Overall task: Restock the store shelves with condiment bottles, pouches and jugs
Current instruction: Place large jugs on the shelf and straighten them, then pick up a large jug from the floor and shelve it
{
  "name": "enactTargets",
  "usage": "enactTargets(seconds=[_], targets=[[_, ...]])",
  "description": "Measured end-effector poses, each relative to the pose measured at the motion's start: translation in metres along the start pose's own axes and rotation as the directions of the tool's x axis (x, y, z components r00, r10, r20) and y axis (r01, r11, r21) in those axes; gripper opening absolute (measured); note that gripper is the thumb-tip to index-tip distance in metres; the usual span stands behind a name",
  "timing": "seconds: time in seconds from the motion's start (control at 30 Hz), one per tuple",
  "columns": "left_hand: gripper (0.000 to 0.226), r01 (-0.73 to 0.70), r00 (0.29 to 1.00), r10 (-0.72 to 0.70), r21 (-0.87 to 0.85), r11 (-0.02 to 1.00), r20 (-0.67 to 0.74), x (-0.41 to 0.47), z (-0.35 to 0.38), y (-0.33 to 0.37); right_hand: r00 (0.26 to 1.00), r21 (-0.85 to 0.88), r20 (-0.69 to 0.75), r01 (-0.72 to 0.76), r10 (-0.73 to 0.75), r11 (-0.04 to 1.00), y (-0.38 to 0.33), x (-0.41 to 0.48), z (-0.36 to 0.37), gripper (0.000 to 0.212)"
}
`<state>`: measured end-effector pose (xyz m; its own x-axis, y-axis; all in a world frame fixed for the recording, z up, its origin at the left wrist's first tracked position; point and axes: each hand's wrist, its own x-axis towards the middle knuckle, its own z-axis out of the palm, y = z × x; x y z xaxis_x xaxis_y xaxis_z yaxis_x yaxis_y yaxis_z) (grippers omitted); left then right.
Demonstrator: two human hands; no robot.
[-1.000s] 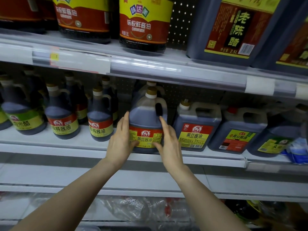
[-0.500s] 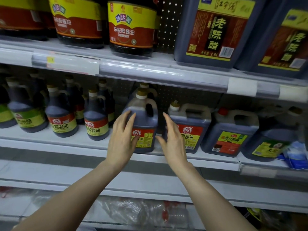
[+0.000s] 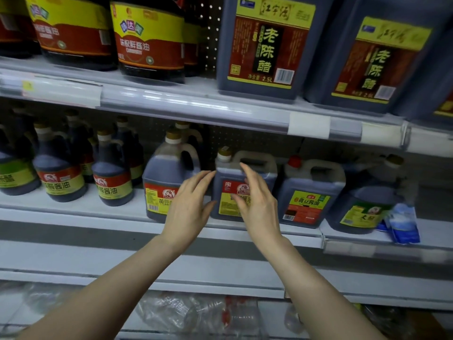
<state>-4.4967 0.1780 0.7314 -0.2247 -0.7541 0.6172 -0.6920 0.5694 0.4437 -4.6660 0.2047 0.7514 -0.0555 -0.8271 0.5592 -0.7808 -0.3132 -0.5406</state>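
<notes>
Both of your hands are empty and spread wide in front of the middle shelf (image 3: 73, 214). Your left hand (image 3: 188, 207) hangs before the gap between the round soy sauce jug (image 3: 161, 182) and the square soy sauce jug (image 3: 230, 190) to its right. Your right hand (image 3: 257, 202) covers the front label of the square jug, fingers loosely curled, though contact is hard to judge from here. You seem to be framing the square jug from both sides, which suits a bulky container that one hand would struggle to turn or slide. It stands upright near the shelf's front edge, just beside the round jug and near the green-label jug (image 3: 308, 200) on its right. The labels face out so shoppers can read them. Likely next comes a squeeze on its two sides, then a small nudge to square it with its neighbours.
</notes>
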Motion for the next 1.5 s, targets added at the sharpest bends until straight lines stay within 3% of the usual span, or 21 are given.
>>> enactTargets(seconds=[0.33, 0.83, 1.23, 1.5], targets=[[0.053, 0.034, 0.995, -0.016, -0.177, 0.984, 0.102, -0.011, 0.019, 0.036, 0.999, -0.037, -0.037, -0.032, 0.031, 0.999, 0.015, -0.037, -0.034, 0.059], [0.044, 0.053, 0.95, 0.063, -0.356, 0.933, 0.307, -0.069, 0.024, 0.061, 0.974, -0.2, -0.117, -0.215, 0.195, 0.956, 0.003, -0.137, -0.06, 0.043], [0.041, 0.11, 0.72, 0.204, -0.399, 0.91, 0.664, -0.211, 0.09, 0.129, 0.843, -0.275, -0.09, -0.533, 0.531, 0.8, 0.042, -0.332, -0.097, 0.034], [0.041, 0.153, 0.623, 0.194, -0.361, 0.92, 0.758, -0.272, 0.131, 0.19, 0.768, -0.268, -0.058, -0.627, 0.638, 0.731, 0.076, -0.424, -0.137, 0.034]])
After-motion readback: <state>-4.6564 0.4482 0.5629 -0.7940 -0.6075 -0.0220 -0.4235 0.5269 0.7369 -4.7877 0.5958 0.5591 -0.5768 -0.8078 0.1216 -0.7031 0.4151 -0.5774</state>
